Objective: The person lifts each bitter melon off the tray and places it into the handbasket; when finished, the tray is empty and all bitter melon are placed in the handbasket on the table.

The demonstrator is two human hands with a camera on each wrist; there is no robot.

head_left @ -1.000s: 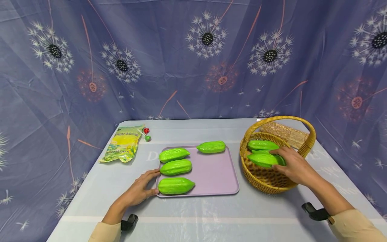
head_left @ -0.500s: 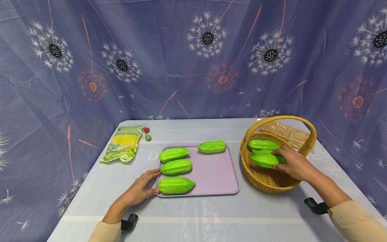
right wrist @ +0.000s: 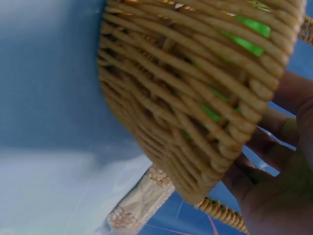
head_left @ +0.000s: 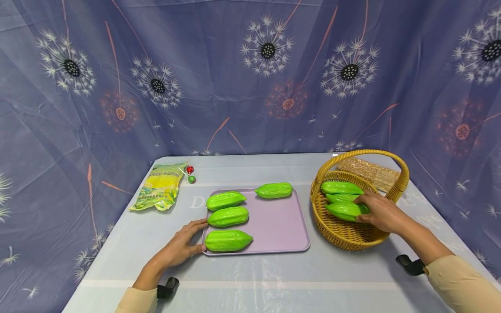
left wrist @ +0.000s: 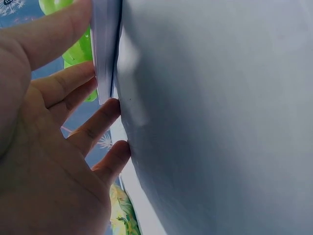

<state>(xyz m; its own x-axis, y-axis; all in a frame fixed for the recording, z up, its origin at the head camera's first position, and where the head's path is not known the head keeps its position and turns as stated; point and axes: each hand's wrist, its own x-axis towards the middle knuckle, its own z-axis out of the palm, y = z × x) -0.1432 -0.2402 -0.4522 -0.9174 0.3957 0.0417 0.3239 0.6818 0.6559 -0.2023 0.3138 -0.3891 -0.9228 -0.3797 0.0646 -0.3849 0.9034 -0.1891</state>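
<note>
My left hand (head_left: pixel 180 245) rests at the left edge of the lilac tray (head_left: pixel 278 226), thumb and fingertips against its rim with the fingers fairly straight. Several bright green ridged fruits lie on the tray: three stacked along its left side, such as the front fruit (head_left: pixel 228 241), and one fruit (head_left: pixel 274 190) at the back right. Inside the wicker basket (head_left: pixel 332 232), my right hand (head_left: pixel 381 213) grips the right end of the nearest green ridged fruit (head_left: pixel 344 210). Behind it lie two more, the middle one partly covered. In the right wrist view the basket wall (right wrist: pixel 195 83) hides most of the fruit.
The basket's tall arched handle (head_left: pixel 364 153) rises over my right hand. A tan textured packet (head_left: pixel 362 169) lies behind the basket. At the back left are a yellow-green bag (head_left: pixel 159 186) and two lollipops (head_left: pixel 190 174). A dark dandelion-print curtain (head_left: pixel 219 78) hangs behind the table.
My right hand has shifted slightly nearer and to the right with the gripped green ridged fruit, showing more of the middle fruit. My left hand and the tray stay put.
</note>
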